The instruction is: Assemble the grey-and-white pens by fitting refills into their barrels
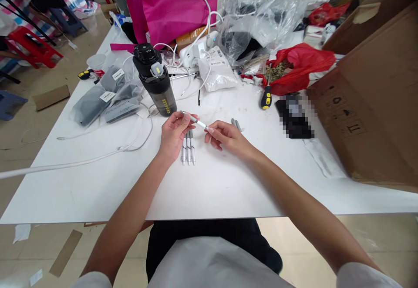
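My left hand [173,133] and my right hand [225,137] hold one white pen [195,120] between them above the white table [212,188]. The left fingers pinch its grey tip end, the right fingers pinch its other end. Three more white pens [188,148] lie side by side on the table just under my hands. Two grey pen parts [237,124] lie right behind my right hand.
A dark water bottle [156,81] stands just beyond my left hand. Grey packets [104,98] and white cables [98,157] lie at left. A screwdriver [266,98], red bags [298,68] and a big cardboard box [372,100] are at right. Clear plastic and a pink bag [163,5] fill the back.
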A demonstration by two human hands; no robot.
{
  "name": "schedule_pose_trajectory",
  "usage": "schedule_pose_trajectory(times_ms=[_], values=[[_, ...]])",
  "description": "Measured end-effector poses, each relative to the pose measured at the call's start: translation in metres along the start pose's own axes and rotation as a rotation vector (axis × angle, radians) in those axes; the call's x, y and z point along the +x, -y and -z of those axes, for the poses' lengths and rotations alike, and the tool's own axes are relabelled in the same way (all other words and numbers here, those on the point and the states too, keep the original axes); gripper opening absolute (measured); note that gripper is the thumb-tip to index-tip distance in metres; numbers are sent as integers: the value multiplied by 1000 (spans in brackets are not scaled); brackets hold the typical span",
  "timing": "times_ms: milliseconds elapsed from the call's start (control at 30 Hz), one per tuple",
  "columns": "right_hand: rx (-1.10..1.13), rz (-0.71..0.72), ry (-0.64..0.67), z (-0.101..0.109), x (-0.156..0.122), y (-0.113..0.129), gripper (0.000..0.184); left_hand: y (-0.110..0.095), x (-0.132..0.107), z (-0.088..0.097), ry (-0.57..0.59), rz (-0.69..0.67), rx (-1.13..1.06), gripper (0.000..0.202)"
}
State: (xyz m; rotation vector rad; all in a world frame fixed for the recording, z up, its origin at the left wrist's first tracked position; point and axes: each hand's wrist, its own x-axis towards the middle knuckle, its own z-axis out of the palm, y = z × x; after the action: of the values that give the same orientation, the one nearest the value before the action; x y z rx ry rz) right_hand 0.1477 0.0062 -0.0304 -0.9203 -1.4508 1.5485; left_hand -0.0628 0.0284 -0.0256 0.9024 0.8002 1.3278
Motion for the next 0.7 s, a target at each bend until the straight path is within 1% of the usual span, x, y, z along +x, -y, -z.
schedule_pose_trajectory(times_ms=[133, 233, 267, 333, 400, 500, 567, 633, 700], values=[[-31, 25, -17, 3, -1, -3, 46, 1, -4, -4, 18, -8, 57, 35], [-65, -43, 17, 4, -2, -1, 43, 2, -6, -6, 30, -10, 79, 35], [-72, -68, 29, 4, -2, 0, 45, 2, -6, -6, 35, -12, 81, 36], [-70, -96, 48, 2, -2, 2, 54, 2, -6, -7, 41, -15, 86, 37], [-66, -89, 61, 1, -1, 2, 60, 2, -6, -7, 37, -21, 90, 37], [-82, -54, 44, 0, 0, 1, 53, 2, -5, -8, 29, -27, 95, 37], [-107, -48, 24, 1, 0, -2, 54, 2, -5, -7, 20, -29, 95, 38], [-156, -55, -3, 3, 0, -3, 54, 1, -5, -7, 13, -27, 91, 39], [-221, -42, -18, 5, -1, -3, 50, 0, -4, -7, 20, -14, 83, 41]])
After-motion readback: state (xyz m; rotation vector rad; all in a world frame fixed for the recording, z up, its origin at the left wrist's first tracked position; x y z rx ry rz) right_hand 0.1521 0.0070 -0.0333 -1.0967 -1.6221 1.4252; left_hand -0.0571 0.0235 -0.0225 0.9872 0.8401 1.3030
